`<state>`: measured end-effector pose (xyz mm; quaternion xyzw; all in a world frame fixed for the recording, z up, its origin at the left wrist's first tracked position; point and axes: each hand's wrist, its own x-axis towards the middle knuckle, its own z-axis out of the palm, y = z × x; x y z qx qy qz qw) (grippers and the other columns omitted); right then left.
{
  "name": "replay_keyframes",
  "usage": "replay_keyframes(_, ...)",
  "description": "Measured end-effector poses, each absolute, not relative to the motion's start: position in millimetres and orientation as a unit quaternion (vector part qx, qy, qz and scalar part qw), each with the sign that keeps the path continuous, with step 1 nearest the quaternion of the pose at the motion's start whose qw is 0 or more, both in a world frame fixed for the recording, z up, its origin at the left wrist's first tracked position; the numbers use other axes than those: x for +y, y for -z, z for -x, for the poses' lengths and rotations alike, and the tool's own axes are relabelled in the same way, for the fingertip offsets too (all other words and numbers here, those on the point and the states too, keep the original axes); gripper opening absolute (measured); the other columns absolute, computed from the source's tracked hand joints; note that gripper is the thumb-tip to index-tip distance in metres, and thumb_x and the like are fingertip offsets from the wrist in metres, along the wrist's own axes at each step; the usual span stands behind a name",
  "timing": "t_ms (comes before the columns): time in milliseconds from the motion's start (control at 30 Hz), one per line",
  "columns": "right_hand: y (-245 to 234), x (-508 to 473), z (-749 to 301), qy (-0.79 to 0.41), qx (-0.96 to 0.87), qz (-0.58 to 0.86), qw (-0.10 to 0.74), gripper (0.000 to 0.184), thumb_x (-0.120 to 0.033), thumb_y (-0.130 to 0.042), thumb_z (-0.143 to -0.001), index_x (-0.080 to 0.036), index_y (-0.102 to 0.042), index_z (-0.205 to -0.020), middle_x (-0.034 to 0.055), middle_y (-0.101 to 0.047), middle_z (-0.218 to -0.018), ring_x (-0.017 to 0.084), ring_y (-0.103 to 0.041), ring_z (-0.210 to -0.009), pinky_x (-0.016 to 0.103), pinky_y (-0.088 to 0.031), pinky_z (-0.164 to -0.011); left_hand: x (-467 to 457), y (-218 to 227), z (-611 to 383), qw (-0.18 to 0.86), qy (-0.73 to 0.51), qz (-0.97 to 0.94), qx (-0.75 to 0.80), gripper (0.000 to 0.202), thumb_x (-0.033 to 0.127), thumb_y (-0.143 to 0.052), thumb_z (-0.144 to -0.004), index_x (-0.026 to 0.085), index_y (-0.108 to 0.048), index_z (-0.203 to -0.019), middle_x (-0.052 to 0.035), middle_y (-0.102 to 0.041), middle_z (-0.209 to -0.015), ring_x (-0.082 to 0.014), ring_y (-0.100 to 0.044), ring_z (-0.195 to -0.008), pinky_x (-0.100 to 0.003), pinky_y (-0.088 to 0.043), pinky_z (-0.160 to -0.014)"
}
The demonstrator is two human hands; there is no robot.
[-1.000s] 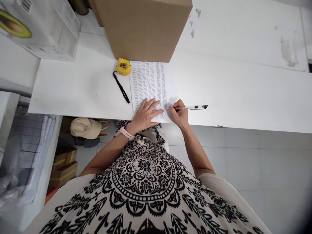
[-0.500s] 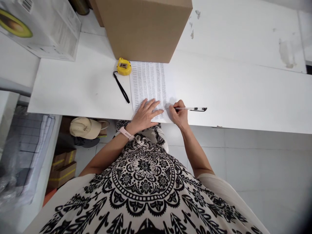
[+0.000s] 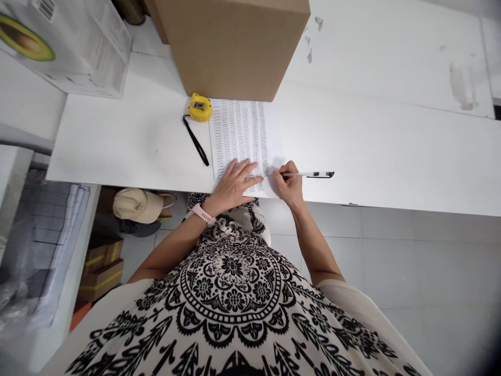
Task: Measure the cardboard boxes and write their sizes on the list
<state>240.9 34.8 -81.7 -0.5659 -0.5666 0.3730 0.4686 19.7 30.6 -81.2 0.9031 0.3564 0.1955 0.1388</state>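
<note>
A printed sheet [image 3: 238, 133] full of small rows of text lies on the white table [image 3: 371, 151], its far end under a brown cardboard box [image 3: 230, 47]. My left hand [image 3: 234, 184] rests flat on the sheet's near part, fingers spread, a pale watch on the wrist. My right hand [image 3: 288, 187] pinches a clear pen [image 3: 309, 174] with a black cap end, its tip on the sheet's right margin.
A yellow tape measure [image 3: 200, 107] with a black strap lies left of the sheet. A white box [image 3: 74, 47] with an avocado picture stands at far left. Under the table are a beige cap [image 3: 136, 205] and small cartons [image 3: 100, 266].
The pen and my right hand shifted very slightly at the sheet's right margin. My left hand stays flat on the sheet.
</note>
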Motion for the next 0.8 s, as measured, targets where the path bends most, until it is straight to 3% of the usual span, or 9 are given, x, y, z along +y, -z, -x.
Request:
replay_keyframes(467,81.5,35.0,-241.1,-0.370,-0.563,0.572,0.468,0.028,-0.033,-0.067,-0.086,-0.025,-0.044,-0.075,-0.0068,-0.040,-0.063,0.011,-0.038,-0.058,0.028,-0.031,-0.055,30.4,79.3,-20.1,0.128,-0.191,-0.905,0.358,0.063,0.034,-0.083,-0.083,0.026,-0.057,-0.140,-0.0133,-0.042,-0.162,-0.0379,-0.035,-0.151,-0.066,-0.024,-0.124)
replay_keyframes(800,77.0,34.1,-240.0,-0.367,-0.569,0.577,0.456,0.029,-0.032,-0.067,-0.086,-0.025,-0.042,-0.074,-0.0072,-0.039,-0.062,0.011,-0.038,-0.058,0.027,-0.032,-0.055,29.8,79.9,-20.9,0.152,-0.199,-0.898,0.362,0.066,0.031,-0.085,-0.081,0.025,-0.057,-0.140,-0.0133,-0.041,-0.163,-0.0370,-0.032,-0.153,-0.064,-0.018,-0.126)
